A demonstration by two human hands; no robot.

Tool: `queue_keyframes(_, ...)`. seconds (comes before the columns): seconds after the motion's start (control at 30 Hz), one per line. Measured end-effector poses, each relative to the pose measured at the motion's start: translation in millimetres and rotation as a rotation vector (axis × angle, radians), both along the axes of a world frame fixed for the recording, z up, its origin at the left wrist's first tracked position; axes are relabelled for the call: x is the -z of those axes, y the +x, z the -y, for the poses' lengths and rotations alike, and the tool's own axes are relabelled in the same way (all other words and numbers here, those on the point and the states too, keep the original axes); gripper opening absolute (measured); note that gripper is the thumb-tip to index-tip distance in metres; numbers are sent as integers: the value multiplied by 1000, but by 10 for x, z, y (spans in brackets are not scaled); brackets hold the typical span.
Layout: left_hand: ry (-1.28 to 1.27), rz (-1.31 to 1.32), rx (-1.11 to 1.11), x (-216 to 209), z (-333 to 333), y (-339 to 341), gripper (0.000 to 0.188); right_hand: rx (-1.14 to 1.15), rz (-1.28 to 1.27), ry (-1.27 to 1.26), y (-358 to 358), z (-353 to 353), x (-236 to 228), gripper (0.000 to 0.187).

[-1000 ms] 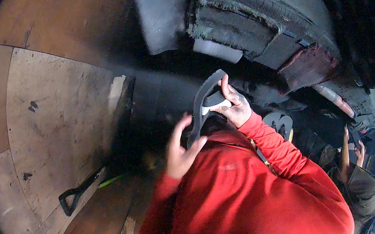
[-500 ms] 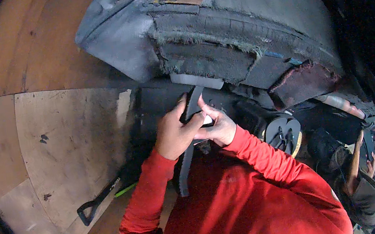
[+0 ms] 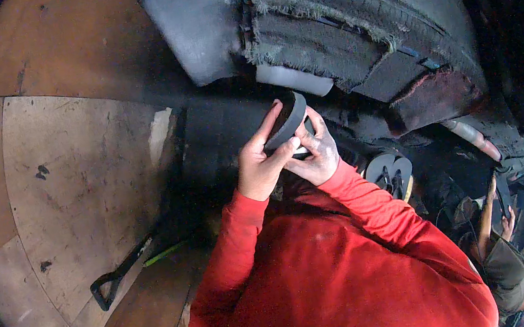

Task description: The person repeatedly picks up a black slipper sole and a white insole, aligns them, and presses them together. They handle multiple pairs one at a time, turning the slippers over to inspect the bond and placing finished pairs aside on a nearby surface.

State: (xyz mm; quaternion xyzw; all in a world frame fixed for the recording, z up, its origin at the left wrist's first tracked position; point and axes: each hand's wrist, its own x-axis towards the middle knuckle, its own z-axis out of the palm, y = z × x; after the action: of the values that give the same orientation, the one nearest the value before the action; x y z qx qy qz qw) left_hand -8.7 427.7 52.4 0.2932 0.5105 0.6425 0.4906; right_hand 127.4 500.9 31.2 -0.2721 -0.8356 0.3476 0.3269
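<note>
My left hand (image 3: pixel 263 163) and my right hand (image 3: pixel 316 150) meet in front of my chest, both closed round a dark grey slab (image 3: pixel 291 120) that looks like a sandal sole. Its lighter grey edge curves upward, and its lower part is hidden by my fingers and sleeves. Something small and white (image 3: pixel 301 150) shows between my hands; its kind is too hidden to tell. Just beyond my fingers, apart from the slab, sits a pale roller-like cylinder (image 3: pixel 295 80) beneath a machine hood (image 3: pixel 325 42) hung with frayed grey cloth.
A pair of grey flip-flops (image 3: pixel 389 172) with black straps lies to my right. Farther right, a co-worker's hands (image 3: pixel 507 224) hold a dark flat piece. A black-handled tool (image 3: pixel 108 291) lies at left by wooden boards (image 3: pixel 86 186). A reddish cloth flap (image 3: pixel 437 107) hangs from the hood.
My hands have moved slightly up and right with the slab, which is tilted differently and shows more of its dark face. The hood sits higher and farther right in view.
</note>
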Motion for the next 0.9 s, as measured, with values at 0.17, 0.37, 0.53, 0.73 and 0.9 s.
queue_keyframes(0.17,-118,-553,29,-245,-120,-234,54,-53,-151,-160,-211,-22,23,100)
queue_keyframes(0.37,-264,-663,194,-685,-202,-405,53,-195,-291,-831,-197,23,-240,80)
queue_keyframes(0.53,-373,-486,244,-910,-246,-431,47,-282,-537,-1559,-174,33,-432,83)
queue_keyframes(0.73,-409,-406,310,-438,-652,-406,29,-5,-345,-1875,-146,-365,-351,62)
queue_keyframes(0.9,-222,-216,190,-116,-465,-256,47,-103,-342,-1542,-57,-346,-306,73)
